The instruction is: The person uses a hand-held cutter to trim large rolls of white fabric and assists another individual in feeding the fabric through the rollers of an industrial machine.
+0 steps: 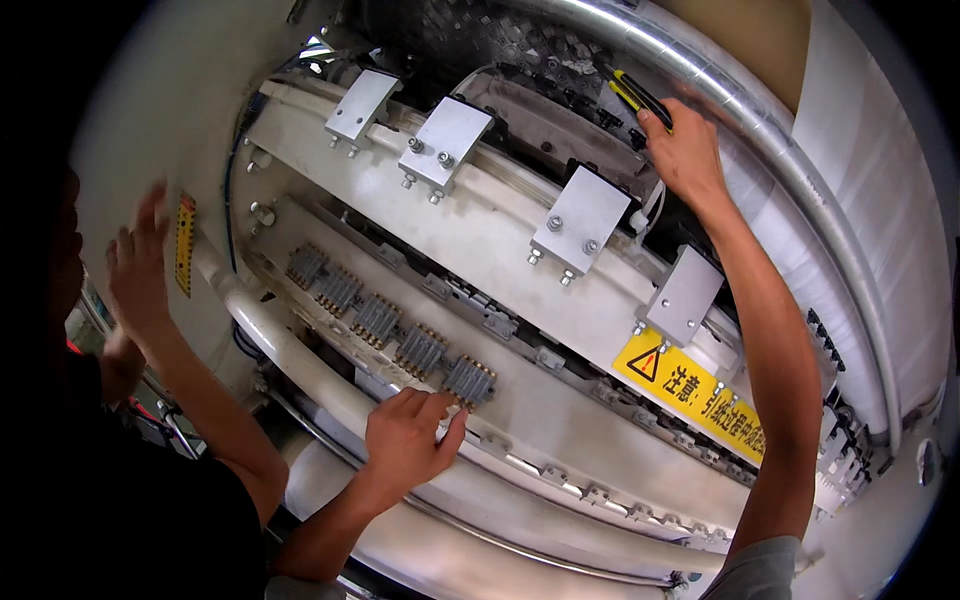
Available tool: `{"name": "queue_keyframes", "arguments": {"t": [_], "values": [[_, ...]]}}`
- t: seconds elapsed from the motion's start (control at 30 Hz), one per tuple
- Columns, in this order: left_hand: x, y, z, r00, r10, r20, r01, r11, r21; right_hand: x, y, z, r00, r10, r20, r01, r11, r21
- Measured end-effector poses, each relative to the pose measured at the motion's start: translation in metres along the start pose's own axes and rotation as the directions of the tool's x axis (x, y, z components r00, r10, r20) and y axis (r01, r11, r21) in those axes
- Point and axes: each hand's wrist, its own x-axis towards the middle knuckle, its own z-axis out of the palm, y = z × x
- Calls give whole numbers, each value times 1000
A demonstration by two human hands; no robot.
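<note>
High on the right, my right hand (684, 150) is closed round a yellow and black utility knife (640, 97). The knife points up and left, toward a dark recess behind the machine's white beam (490, 225). Lower down, my left hand (412, 440) rests on a machine edge with its fingers apart and slightly bent, holding nothing. Its fingertips are at the nearest grey block with brass fittings (468, 382); whether they touch it I cannot tell. Several similar blocks (377, 320) run in a row up to the left.
Several silver bracket plates (580, 210) with bolts are mounted along the beam. A yellow warning label (690, 395) lies below my right forearm. A metal pipe (740, 100) curves past the knife on the right, with white sheet material (860, 150) behind. At left, a co-worker's hand (140, 270) is raised.
</note>
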Motion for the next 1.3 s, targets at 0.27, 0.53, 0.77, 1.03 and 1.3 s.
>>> {"name": "queue_keyframes", "arguments": {"t": [0.27, 0.53, 0.77, 1.03, 1.3], "values": [[1, 2, 0, 1000, -9, 17, 9, 1000, 13, 10, 9, 3, 998, -53, 40, 53, 999, -3], [0, 7, -1, 999, -25, 32, 21, 994, 107, 14, 14, 4, 998, 8, 55, -11, 999, 54], [1, 7, 6, 997, -45, 55, 40, 994, 97, 0, 9, 6, 1000, 1, 17, -1, 1000, 8], [1, 7, 1, 995, -87, 47, 84, 995, 62, 4, 13, 6, 998, -20, -51, 24, 996, 90], [-1, 3, 5, 997, -62, 41, 61, 998, 36, 7, 6, 7, 999, 0, 33, 1, 1000, -24]]}}
